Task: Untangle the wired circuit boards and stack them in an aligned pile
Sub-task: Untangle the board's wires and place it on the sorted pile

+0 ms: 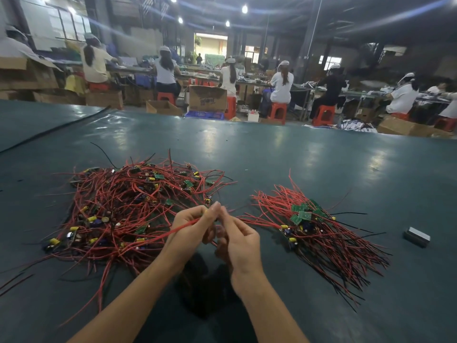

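Observation:
A tangled heap of small green circuit boards with red and black wires (128,206) lies on the dark green table (284,154), left of centre. To the right sits an aligned pile of boards (303,215), its wires fanned out toward the lower right. Between the two, my left hand (191,227) grips a red wire that runs back down-left into the heap. My right hand (238,240) is raised against it, fingers curled and pinching the same wired piece near the fingertips. The board on that wire is hidden by the fingers.
A small grey metal block (417,236) lies on the table at the right. A black cable (53,129) crosses the far left of the table. Beyond the far edge, several seated workers, red stools and cardboard boxes (207,98) fill the hall.

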A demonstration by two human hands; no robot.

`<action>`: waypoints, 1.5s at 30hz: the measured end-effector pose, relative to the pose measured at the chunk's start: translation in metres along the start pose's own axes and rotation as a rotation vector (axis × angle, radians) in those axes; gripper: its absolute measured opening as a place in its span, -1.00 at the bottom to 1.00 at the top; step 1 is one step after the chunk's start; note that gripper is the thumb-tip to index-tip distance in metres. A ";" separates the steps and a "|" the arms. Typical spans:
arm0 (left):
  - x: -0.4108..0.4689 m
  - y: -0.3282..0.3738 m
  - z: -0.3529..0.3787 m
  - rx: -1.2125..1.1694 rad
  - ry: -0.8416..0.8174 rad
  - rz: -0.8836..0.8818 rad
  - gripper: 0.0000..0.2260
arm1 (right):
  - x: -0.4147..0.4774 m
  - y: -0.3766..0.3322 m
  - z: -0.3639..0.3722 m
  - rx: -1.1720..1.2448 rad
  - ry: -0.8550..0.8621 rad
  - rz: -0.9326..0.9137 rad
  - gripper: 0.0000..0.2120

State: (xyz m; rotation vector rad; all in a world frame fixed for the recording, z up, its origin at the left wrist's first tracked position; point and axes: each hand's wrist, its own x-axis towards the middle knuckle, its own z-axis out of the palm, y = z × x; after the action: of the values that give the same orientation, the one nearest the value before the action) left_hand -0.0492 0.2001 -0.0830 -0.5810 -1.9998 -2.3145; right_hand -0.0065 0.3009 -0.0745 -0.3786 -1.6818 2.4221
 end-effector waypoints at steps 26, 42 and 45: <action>-0.001 0.006 -0.001 0.081 0.189 -0.084 -0.58 | 0.019 -0.028 -0.040 0.442 0.176 0.090 -0.87; 0.007 0.022 -0.012 -0.857 0.270 -0.334 -0.72 | 0.013 -0.027 -0.037 0.328 -0.083 -0.070 -0.57; 0.008 0.022 -0.018 -0.844 0.093 -0.324 -0.64 | 0.016 -0.028 -0.040 0.365 -0.082 -0.004 -0.35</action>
State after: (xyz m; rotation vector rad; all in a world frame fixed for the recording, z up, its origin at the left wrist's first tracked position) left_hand -0.0560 0.1805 -0.0611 -0.1386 -1.0550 -3.2761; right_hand -0.0099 0.3509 -0.0637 -0.2240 -1.2236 2.7002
